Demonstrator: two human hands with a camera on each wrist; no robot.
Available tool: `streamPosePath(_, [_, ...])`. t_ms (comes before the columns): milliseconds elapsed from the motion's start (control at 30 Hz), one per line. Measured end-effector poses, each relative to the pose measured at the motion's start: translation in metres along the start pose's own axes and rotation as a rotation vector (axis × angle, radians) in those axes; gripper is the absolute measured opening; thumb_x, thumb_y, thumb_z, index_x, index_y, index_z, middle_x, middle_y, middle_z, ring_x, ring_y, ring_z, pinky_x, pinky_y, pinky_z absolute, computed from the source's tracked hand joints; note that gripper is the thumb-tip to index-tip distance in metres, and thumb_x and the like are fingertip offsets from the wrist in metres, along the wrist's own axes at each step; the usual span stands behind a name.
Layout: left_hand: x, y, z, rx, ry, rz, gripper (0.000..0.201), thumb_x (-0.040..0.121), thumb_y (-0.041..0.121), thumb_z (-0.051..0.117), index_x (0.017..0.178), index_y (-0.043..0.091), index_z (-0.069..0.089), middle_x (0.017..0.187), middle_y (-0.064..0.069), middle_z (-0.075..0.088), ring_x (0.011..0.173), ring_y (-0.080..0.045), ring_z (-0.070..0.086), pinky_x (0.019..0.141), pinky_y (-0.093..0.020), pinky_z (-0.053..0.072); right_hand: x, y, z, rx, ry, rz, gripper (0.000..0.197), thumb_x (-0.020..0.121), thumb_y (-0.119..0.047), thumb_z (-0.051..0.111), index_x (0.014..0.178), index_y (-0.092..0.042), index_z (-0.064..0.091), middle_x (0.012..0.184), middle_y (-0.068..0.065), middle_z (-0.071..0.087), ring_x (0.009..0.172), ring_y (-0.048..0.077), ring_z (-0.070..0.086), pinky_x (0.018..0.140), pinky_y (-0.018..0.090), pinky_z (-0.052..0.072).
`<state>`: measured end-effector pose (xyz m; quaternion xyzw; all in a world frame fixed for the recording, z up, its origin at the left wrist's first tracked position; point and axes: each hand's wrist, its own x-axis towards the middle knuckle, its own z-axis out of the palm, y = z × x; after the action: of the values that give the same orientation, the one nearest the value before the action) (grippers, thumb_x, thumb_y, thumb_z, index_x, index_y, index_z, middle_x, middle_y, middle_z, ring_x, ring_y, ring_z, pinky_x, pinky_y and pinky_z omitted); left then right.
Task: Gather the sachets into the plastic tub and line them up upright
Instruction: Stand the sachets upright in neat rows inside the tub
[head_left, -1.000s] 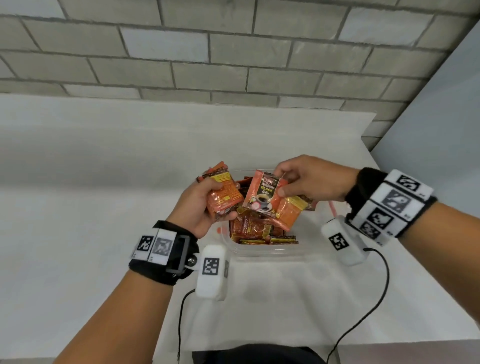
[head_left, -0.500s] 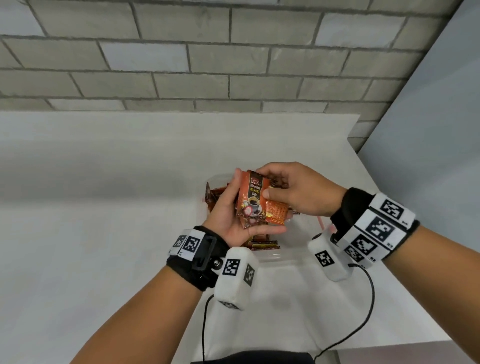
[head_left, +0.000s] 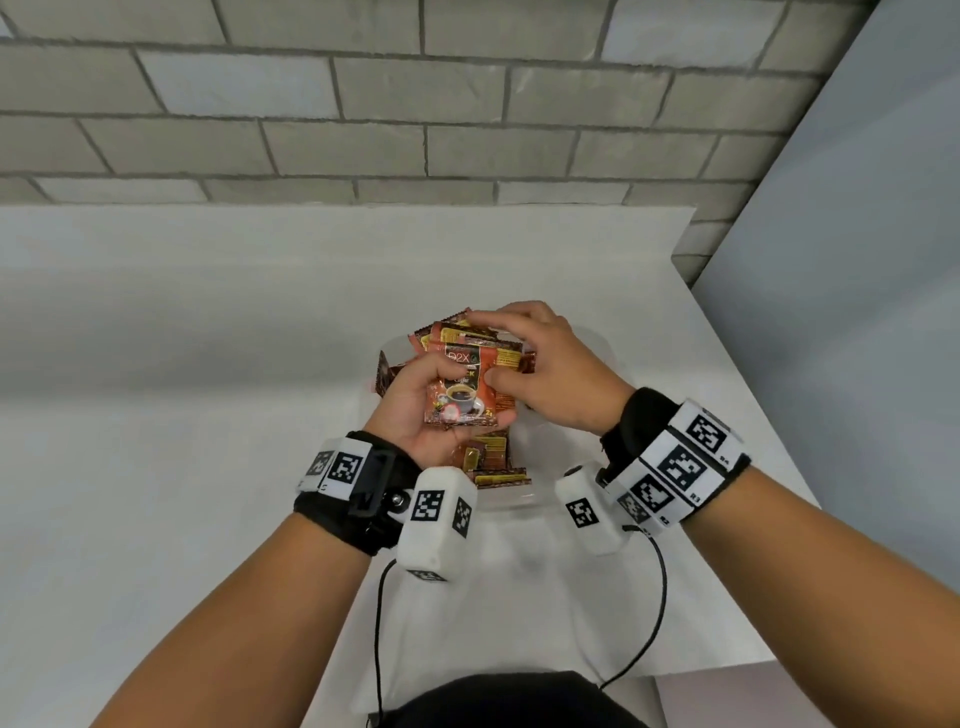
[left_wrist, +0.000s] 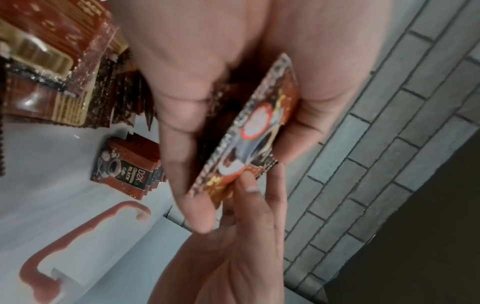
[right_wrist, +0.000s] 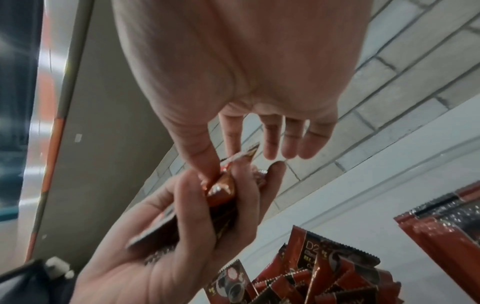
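Observation:
A stack of red-orange coffee sachets (head_left: 460, 402) stands upright in my left hand (head_left: 472, 389), which grips it between thumb and fingers above the clear plastic tub (head_left: 519, 500). My right hand (head_left: 485, 351) reaches over the stack; its thumb presses the front sachet. In the right wrist view, thumb and forefinger pinch the stack's top edge (right_wrist: 233, 162) and the other fingers are straight. More sachets (head_left: 488, 457) lie and lean in the tub below. The left wrist view shows the held stack (left_wrist: 259, 127) edge-on and tub sachets (left_wrist: 124, 174) beyond.
The tub sits on a white table (head_left: 208, 467) against a grey brick wall (head_left: 467, 130). The table's right edge (head_left: 753, 405) runs close beside the tub. A red clip-shaped tub handle (left_wrist: 78, 236) shows in the left wrist view. Black cables (head_left: 660, 597) hang from my wrists.
The right hand brought its single sachet onto the left hand's stack. Both hands now hold one stack together, standing upright over the tub.

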<state>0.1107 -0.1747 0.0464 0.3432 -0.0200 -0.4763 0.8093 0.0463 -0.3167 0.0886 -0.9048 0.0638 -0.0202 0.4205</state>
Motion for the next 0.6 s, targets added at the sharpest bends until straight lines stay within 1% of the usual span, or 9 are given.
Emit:
streamPosePath(67, [0.0, 0.0, -0.003, -0.01, 0.01, 0.014, 0.031, 0.074, 0.006, 0.049, 0.098, 0.005, 0.069, 0.096, -0.016, 0.069, 0.079, -0.027, 0.07, 0.066, -0.042, 0.058, -0.005, 0.005, 0.001, 0.114, 0.064, 0.051, 0.056, 0.085, -0.02, 0.068, 0.135, -0.033, 0.047, 0.132, -0.004, 0.039, 0.124, 0.017, 0.039, 0.106, 0.043, 0.039])
streamPosePath(133, [-0.002, -0.001, -0.007, 0.014, 0.017, 0.032, 0.028, 0.077, 0.005, 0.05, 0.091, 0.005, 0.074, 0.096, -0.018, 0.069, 0.081, -0.03, 0.07, 0.068, -0.046, 0.058, -0.011, 0.01, 0.004, 0.258, 0.138, 0.111, 0.055, 0.083, -0.029, 0.071, 0.132, -0.033, 0.047, 0.128, -0.007, 0.046, 0.114, 0.016, 0.048, 0.097, 0.044, 0.047])
streamPosePath(233, [-0.004, -0.001, -0.01, 0.082, 0.06, 0.036, 0.025, 0.08, 0.007, 0.056, 0.099, 0.006, 0.072, 0.107, -0.02, 0.066, 0.091, -0.032, 0.068, 0.072, -0.052, 0.058, -0.017, 0.016, 0.016, 0.345, 0.158, 0.177, 0.062, 0.078, -0.036, 0.074, 0.133, -0.03, 0.045, 0.116, -0.008, 0.052, 0.098, 0.014, 0.055, 0.093, 0.039, 0.05])
streamPosePath(300, [-0.006, -0.003, -0.007, 0.151, 0.061, 0.025, 0.026, 0.081, 0.01, 0.057, 0.104, 0.007, 0.07, 0.108, -0.02, 0.067, 0.093, -0.032, 0.069, 0.074, -0.05, 0.058, -0.018, 0.018, 0.024, 0.359, 0.132, 0.187, 0.068, 0.076, -0.037, 0.076, 0.135, -0.027, 0.043, 0.118, -0.004, 0.055, 0.093, 0.012, 0.06, 0.089, 0.036, 0.053])
streamPosePath(367, [-0.007, -0.006, -0.004, 0.194, 0.065, 0.025, 0.03, 0.081, 0.012, 0.059, 0.109, 0.006, 0.066, 0.105, -0.02, 0.069, 0.094, -0.032, 0.069, 0.078, -0.05, 0.057, -0.019, 0.019, 0.029, 0.41, 0.117, 0.184, 0.068, 0.074, -0.037, 0.078, 0.132, -0.027, 0.046, 0.121, 0.002, 0.058, 0.093, 0.015, 0.066, 0.087, 0.04, 0.055])
streamPosePath(433, [-0.008, -0.009, -0.003, 0.207, 0.068, 0.025, 0.031, 0.08, 0.013, 0.062, 0.111, 0.008, 0.065, 0.107, -0.019, 0.068, 0.096, -0.032, 0.068, 0.082, -0.053, 0.055, -0.019, 0.021, 0.031, 0.462, 0.115, 0.187, 0.061, 0.073, -0.036, 0.079, 0.127, -0.027, 0.051, 0.12, 0.004, 0.061, 0.096, 0.019, 0.068, 0.086, 0.046, 0.055])
streamPosePath(467, [-0.008, -0.01, -0.004, 0.206, 0.068, 0.024, 0.03, 0.081, 0.013, 0.064, 0.111, 0.009, 0.065, 0.108, -0.019, 0.068, 0.097, -0.033, 0.068, 0.083, -0.053, 0.055, -0.02, 0.021, 0.032, 0.488, 0.115, 0.186, 0.054, 0.076, -0.03, 0.077, 0.124, -0.024, 0.053, 0.119, 0.004, 0.062, 0.097, 0.019, 0.068, 0.086, 0.046, 0.055])
streamPosePath(533, [-0.008, -0.011, -0.006, 0.18, 0.066, 0.017, 0.03, 0.082, 0.009, 0.064, 0.112, 0.007, 0.064, 0.109, -0.019, 0.068, 0.097, -0.033, 0.067, 0.081, -0.052, 0.056, -0.022, 0.022, 0.031, 0.517, 0.121, 0.178, 0.036, 0.084, -0.018, 0.07, 0.117, -0.021, 0.057, 0.113, 0.003, 0.066, 0.099, 0.018, 0.067, 0.084, 0.042, 0.056])
streamPosePath(600, [-0.009, -0.011, -0.006, 0.109, 0.089, 0.015, 0.029, 0.084, 0.003, 0.053, 0.112, 0.003, 0.06, 0.108, -0.021, 0.066, 0.098, -0.035, 0.066, 0.08, -0.051, 0.056, -0.024, 0.023, 0.029, 0.563, 0.132, 0.193, 0.023, 0.089, -0.014, 0.064, 0.11, -0.022, 0.06, 0.106, 0.0, 0.068, 0.095, 0.015, 0.067, 0.072, 0.032, 0.056])
